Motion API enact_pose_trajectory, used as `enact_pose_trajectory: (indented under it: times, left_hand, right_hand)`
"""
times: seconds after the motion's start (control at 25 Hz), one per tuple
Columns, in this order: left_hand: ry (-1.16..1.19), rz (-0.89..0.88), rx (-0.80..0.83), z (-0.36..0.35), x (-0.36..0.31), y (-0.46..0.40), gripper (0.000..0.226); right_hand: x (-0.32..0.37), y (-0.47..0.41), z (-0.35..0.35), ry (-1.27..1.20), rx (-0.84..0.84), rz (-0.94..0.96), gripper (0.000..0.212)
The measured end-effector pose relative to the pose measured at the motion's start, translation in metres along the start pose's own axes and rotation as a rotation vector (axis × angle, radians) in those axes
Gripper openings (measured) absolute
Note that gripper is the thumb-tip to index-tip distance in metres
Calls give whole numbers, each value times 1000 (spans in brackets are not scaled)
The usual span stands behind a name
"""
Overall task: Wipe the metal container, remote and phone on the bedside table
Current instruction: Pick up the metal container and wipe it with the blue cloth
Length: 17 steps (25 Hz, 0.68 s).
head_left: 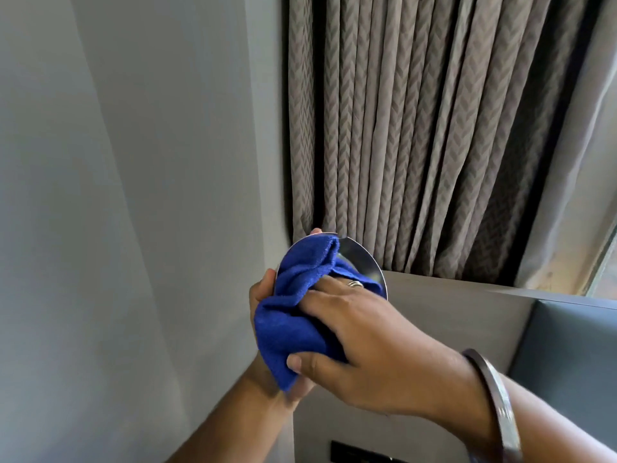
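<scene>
**Cloth on the shiny container**

The left hand [263,295] holds the container [362,262] up by the curtain [434,128], fingers curled around it. The right hand [367,345] pinches a blue cloth [297,305] against it.

Soft, even daylight fills the scene, brightest at the far right edge where a strip of window [604,262] glows — the curtain [434,128] folds hold dark shadow between them. The wide lens bends the wall [117,195] and curtain lines outward, and a slight blur softens the whole frame.
</scene>
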<state>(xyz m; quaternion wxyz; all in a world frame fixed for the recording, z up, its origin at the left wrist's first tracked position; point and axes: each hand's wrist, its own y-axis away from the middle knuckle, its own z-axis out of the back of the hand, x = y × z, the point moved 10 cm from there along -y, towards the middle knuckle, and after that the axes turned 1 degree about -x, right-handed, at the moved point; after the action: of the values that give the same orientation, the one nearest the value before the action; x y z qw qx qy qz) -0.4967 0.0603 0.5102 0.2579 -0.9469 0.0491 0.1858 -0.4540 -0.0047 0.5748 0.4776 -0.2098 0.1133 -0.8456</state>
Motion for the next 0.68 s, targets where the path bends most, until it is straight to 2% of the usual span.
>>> enact_pose_trajectory:
  times: [0.04,0.08,0.16,0.2,0.28,0.36,0.4,0.48,0.56,0.68]
  left_hand:
    - [61,13,12,-3,-3,3,51]
    - [36,-47,5,-1,-12,0,47]
    - [-150,-55,-166,13,-7,6,29]
    - [-218,-13,-112,7,-4,8,28]
    - [-159,96,25,-17,13,8,48]
    - [-295,76,-149,0,13,2,74]
    - [-303,80,-187,6,13,-2,75]
    - [-249,121,-67,1,23,-4,65]
    - [-206,197,-27,-5,30,-6,63]
    - [-143,236,41,-18,35,-7,65]
  right_hand:
    - [6,1,-1,-71,14,38,30]
    - [10,3,-3,-147,50,66,21]
    - [12,12,-6,-237,163,92,13]
    - [10,17,-6,-210,216,107,14]
    - [-4,30,-9,89,309,133,12]
    - [-22,40,-11,518,354,123,14]
    - [-26,42,-9,644,359,124,19]
    - [-28,35,1,761,314,128,36]
    - [-21,24,21,854,194,129,50]
    - [-11,20,34,850,75,76,56]
